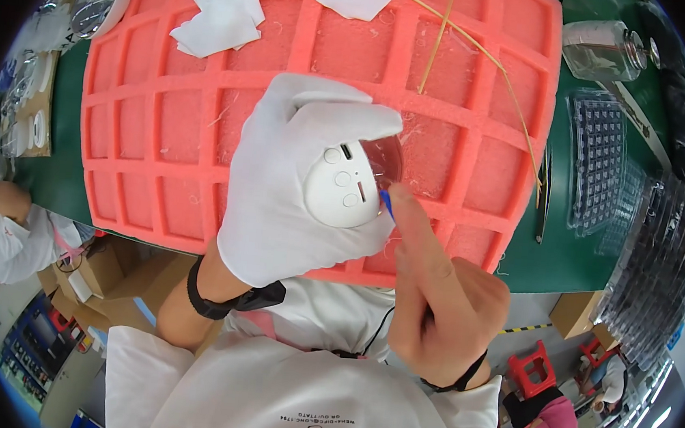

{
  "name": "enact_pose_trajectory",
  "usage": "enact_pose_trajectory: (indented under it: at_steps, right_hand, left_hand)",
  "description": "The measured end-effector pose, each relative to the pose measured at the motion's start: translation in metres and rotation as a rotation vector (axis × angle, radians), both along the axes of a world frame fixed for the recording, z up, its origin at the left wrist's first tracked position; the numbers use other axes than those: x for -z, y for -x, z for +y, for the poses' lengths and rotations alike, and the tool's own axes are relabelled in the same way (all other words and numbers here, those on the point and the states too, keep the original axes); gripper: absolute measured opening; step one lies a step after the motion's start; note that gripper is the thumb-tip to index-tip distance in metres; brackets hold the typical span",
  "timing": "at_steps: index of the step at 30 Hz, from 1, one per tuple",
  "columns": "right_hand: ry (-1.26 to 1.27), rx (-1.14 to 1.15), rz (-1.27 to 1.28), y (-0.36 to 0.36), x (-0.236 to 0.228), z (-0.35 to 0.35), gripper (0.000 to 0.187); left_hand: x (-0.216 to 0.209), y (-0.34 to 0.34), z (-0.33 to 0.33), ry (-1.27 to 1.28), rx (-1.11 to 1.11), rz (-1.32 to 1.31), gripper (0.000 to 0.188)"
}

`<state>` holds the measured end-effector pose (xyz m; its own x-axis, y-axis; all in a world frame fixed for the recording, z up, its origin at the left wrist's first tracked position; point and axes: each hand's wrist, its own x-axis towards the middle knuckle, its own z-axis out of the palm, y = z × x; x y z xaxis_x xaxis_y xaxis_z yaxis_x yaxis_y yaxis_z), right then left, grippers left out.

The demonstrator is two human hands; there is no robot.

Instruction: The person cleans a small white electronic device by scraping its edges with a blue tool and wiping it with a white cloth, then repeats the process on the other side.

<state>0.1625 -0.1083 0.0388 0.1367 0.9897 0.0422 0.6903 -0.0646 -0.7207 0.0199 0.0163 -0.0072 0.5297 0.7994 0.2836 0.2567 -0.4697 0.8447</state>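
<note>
My left hand [268,183], in a white glove, is wrapped round a white rounded device [332,202] over the pink foam tray [152,205]. Small round buttons and narrow slots show on the device's face, which is turned up, and a clear dome [390,159] bulges from its right side. Bare and closed, my right hand [448,305] pinches a small blue piece [387,202] whose end meets the seam between the white body and the dome. Most of the blue piece is hidden by my fingers.
White cloths [224,8] and thin yellow strips [498,62] lie across the foam. On the green table [554,265] are tweezers [543,199], a glass jar [601,51] and stacked clear plastic trays [651,274]. A clear dome part [100,5] sits at the far left. Other people work nearby.
</note>
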Motion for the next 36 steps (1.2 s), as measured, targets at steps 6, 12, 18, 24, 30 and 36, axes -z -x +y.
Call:
enact_pose_trajectory:
  at_steps: [6,12,18,24,30,36]
  right_hand:
    - [-0.006,0.023,-0.066,0.006,-0.012,0.013,0.049]
    - [-0.070,0.018,-0.063,0.010,-0.011,0.015,0.048]
    - [-0.069,0.050,-0.076,0.013,-0.015,0.019,0.044]
    - [0.033,0.069,-0.045,0.009,-0.024,0.013,0.047]
    - [0.015,0.050,-0.050,0.008,-0.026,0.021,0.049]
    - [-0.010,0.078,-0.060,0.011,-0.025,0.022,0.045]
  left_hand:
    - [0.003,-0.001,0.000,-0.013,-0.005,0.001,0.056]
    - [0.004,0.005,0.001,0.004,0.028,-0.012,0.057]
    - [0.004,0.007,0.003,-0.026,0.061,-0.046,0.057]
    - [0.004,0.002,0.001,-0.008,0.010,-0.024,0.054]
    - [0.005,0.002,0.002,0.002,0.011,-0.027,0.055]
    - [0.001,0.002,0.001,0.010,0.013,-0.008,0.055]
